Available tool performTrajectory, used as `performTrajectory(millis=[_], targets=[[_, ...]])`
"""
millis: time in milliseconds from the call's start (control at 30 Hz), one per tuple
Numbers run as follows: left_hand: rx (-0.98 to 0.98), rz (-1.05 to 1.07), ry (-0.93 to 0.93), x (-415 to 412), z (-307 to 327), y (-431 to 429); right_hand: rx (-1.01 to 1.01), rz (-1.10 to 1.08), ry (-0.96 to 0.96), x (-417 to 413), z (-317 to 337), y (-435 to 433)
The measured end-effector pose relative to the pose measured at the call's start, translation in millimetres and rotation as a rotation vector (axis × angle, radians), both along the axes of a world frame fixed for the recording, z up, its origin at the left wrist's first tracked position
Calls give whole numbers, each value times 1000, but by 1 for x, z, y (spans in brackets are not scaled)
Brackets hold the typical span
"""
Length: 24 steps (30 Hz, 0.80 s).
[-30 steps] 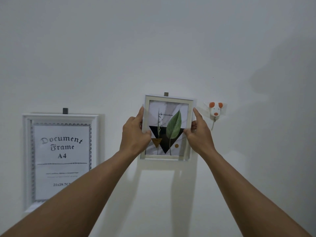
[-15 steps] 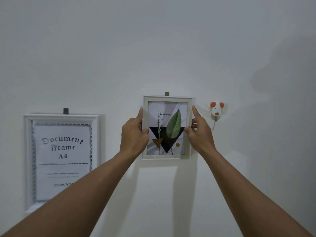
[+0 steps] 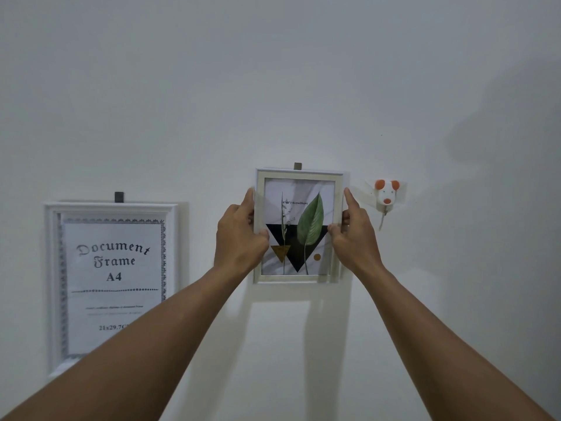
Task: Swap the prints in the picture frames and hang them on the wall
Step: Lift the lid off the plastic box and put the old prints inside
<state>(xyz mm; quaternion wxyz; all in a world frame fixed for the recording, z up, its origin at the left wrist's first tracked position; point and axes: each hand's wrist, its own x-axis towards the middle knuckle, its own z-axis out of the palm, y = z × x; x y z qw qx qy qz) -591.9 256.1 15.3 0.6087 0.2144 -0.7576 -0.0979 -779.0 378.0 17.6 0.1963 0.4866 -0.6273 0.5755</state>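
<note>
A small frame point(image 3: 300, 174) is held against the wall point(image 3: 273, 71) between two hands. Its left edge is gripped by the left hand point(image 3: 239, 235), with the thumb laid on the front and the forefinger stretched up the side. Its right edge is pinched in the same way by the right hand point(image 3: 355, 238). Between the two grips, the leaf print point(image 3: 303, 214) is seen upright. Just above them, a dark hook point(image 3: 297, 166) is met by the frame's top edge; whether the frame hangs from it cannot be told. Well to the left of the left hand, a large frame point(image 3: 110, 207) with a document print point(image 3: 113, 268) is hung below a second hook point(image 3: 119, 196), its lower corner hidden by the left forearm point(image 3: 121, 360). Just right of the right hand, a mouse hook point(image 3: 386, 196) is fixed to the wall.
</note>
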Motion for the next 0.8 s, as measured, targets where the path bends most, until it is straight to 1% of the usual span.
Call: performTrajectory(millis=[233, 467, 633, 800], targets=[[12, -8, -26, 2, 3, 5, 11, 6, -38, 4, 5, 2], [31, -15, -26, 7, 3, 12, 40, -42, -47, 10, 5, 14], [95, 49, -42, 19, 0, 23, 151, -131, -12, 18, 0, 37], [61, 43, -49, 50, -14, 51, 321, -227, -5, 41, -12, 73]])
